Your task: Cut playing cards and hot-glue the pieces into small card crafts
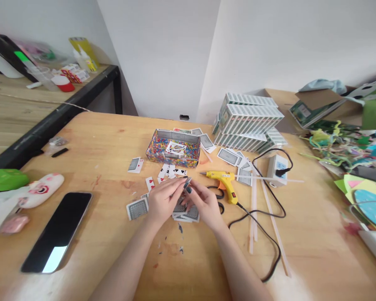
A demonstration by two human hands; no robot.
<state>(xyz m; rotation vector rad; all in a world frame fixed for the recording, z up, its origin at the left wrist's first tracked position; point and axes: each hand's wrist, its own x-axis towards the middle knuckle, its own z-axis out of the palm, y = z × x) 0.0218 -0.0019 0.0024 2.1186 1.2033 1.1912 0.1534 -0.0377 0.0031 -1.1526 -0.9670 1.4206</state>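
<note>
My left hand (164,198) and my right hand (205,205) meet over the middle of the table, fingertips pinched together. Between them shows a small grey-and-white piece (187,182) that looks like part of a playing card; the fingers cover most of it. Playing cards (187,216) lie face down beneath the hands, and another face-down card (138,208) rests left of them. Just beyond, cut card pieces (172,170) with spades and hearts are spread out. A box covered in colourful patterned material (172,160) holds a face card (176,148). Black-handled scissors (221,207) are partly hidden by my right hand.
A yellow hot glue gun (222,180) lies to the right, its black cord running to a white power adapter (277,169). Clear glue sticks (275,228), stacked card packs (250,121) and loose cards (228,156) are nearby. A phone (58,230) lies left; craft scraps (332,146) fill the far right.
</note>
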